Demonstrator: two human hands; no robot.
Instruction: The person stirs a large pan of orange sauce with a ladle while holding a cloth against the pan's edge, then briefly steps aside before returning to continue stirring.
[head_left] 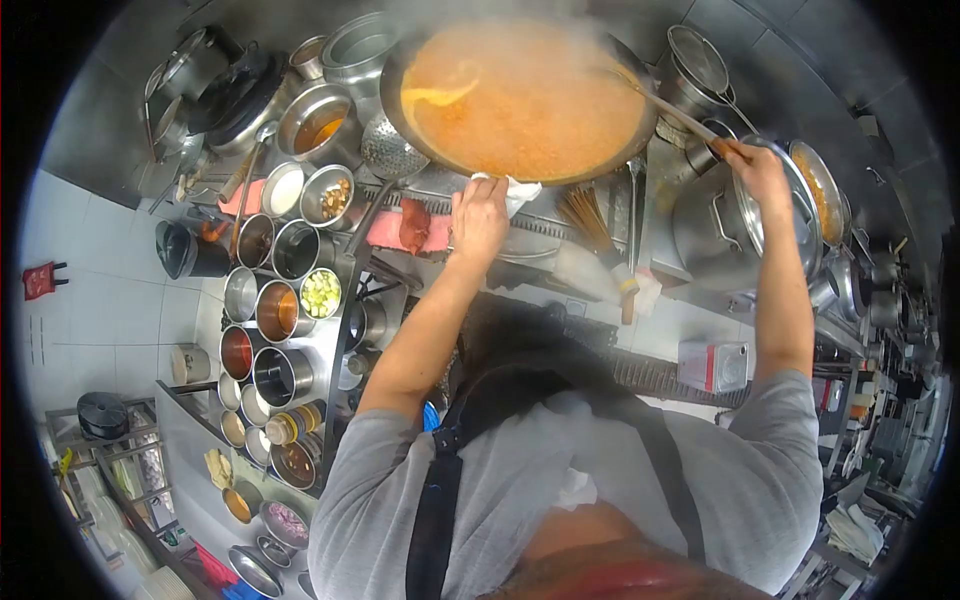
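A large wok is filled with steaming orange sauce, with a yellower streak at its left. My left hand is closed on a white cloth at the wok's near rim. In my right hand is the wooden grip of a long-handled wok utensil. Its far end goes into the sauce at the right, so its head is hidden. A bamboo wok brush lies below the wok, between my hands. Left of my left hand, a reddish-brown lump rests on a pink cloth.
A perforated skimmer leans beside the wok's left. Several metal pots of sauces and ingredients, including chopped green vegetables, fill the left counter. A big stockpot stands under my right forearm. A strainer is at the back right.
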